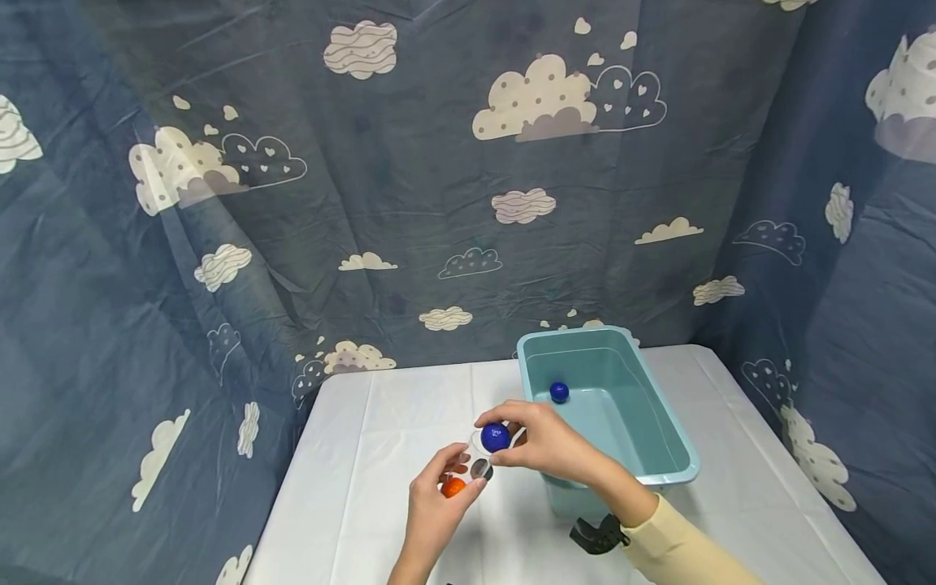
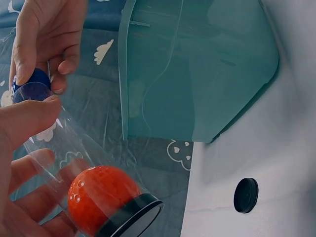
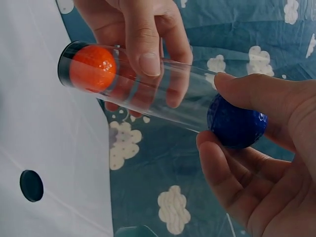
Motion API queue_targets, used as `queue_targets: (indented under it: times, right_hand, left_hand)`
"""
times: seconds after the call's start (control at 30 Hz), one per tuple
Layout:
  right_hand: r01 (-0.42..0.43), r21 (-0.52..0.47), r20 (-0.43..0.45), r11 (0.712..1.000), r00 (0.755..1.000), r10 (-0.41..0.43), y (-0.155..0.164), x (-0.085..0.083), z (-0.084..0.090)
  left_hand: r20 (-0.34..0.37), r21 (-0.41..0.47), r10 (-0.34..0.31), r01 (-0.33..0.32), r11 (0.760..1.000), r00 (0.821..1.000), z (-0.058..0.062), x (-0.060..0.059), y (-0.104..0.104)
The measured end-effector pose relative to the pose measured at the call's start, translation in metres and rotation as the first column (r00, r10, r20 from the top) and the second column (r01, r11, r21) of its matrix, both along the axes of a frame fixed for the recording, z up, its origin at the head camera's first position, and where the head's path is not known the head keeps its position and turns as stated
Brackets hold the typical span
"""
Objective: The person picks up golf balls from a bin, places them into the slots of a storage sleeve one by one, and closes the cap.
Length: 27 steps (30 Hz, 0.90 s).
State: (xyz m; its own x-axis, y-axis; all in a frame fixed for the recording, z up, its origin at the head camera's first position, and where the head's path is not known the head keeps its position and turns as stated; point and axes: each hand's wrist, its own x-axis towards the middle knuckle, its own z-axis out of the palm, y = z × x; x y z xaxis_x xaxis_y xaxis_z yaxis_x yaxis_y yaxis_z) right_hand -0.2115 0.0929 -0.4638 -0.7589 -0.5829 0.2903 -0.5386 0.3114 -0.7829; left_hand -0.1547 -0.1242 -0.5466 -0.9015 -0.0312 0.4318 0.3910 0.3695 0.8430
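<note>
My left hand (image 1: 448,486) grips a clear plastic tube (image 1: 475,459) with a black end cap, held tilted above the white table (image 1: 380,455). An orange ball (image 1: 452,487) lies inside at the capped end (image 2: 101,195) (image 3: 92,68). My right hand (image 1: 512,439) pinches a dark blue ball (image 1: 495,437) between thumb and fingers at the tube's open mouth (image 3: 236,122) (image 2: 30,86). In the wrist views the tube (image 3: 163,98) (image 2: 89,163) is empty between the two balls.
A teal plastic bin (image 1: 680,459) stands on the table right of my hands, with a second blue ball (image 1: 559,392) inside. A loose black lid (image 2: 246,195) (image 3: 31,185) lies on the tablecloth. A cloud-print curtain (image 1: 409,203) surrounds the table.
</note>
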Motion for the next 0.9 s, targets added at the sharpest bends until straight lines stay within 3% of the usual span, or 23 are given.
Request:
queue_targets:
  times: [0.67,0.9]
  right_hand:
    - [-0.016,0.015,0.02,1.0,1.0,0.015,-0.007,-0.002,-0.003]
    - [-0.003,0.053,-0.025,0.999,1.0,0.005,-0.001,-0.008,0.011]
  left_hand:
    - [0.012,-0.03,0.021,-0.02,0.999,1.0,0.001,0.001,-0.004]
    - [0.059,-0.007,0.027,-0.027,1.0,0.998,0.002,0.002,-0.004]
